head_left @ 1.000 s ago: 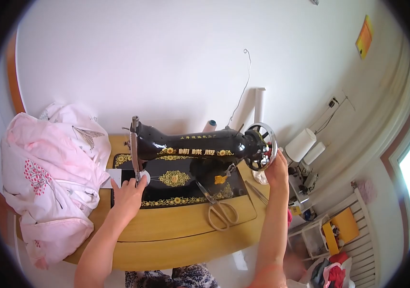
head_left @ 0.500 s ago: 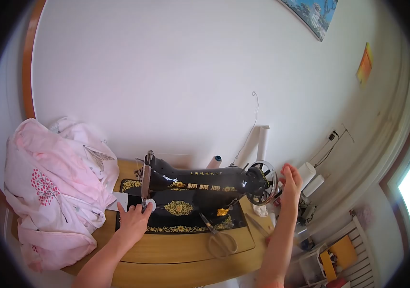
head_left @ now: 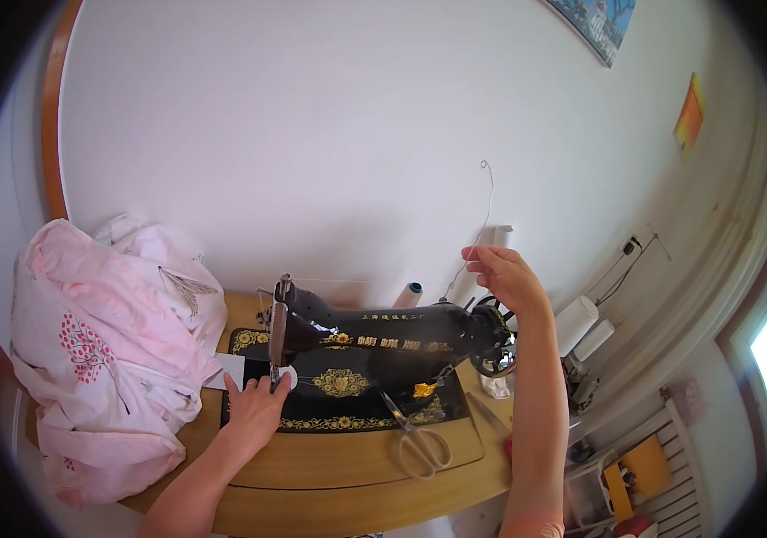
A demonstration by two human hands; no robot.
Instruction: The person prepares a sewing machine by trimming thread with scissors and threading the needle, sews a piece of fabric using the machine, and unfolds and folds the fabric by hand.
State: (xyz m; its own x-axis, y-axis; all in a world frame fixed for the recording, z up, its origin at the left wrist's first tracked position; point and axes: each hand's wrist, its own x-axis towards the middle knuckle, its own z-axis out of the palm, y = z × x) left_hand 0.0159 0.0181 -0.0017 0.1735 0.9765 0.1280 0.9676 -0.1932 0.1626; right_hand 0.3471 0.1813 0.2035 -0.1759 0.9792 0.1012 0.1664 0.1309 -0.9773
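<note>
A black sewing machine (head_left: 383,334) with gold decoration stands on a wooden table (head_left: 348,457). My left hand (head_left: 258,408) lies by the needle end, fingers apart on the machine bed, beside a small white round piece (head_left: 287,377) and a white strip (head_left: 227,369). My right hand (head_left: 502,273) is raised above the handwheel (head_left: 494,336), near the thin wire stand (head_left: 491,202); its thumb and fingertips are close together, and whatever is between them is too small to make out. Scissors (head_left: 421,448) rest at the bed's front edge.
Pink and white printed fabric (head_left: 123,350) is heaped on the left. Behind the machine stands a dark-topped thread spool (head_left: 409,296). White thread cones (head_left: 577,325) are at the right, and beyond them a slatted white rail (head_left: 671,448) and yellow box (head_left: 648,466).
My right hand has left the handwheel and moved up and left to the wire stand. My left hand stays by the needle. The camera view has tilted upward.
</note>
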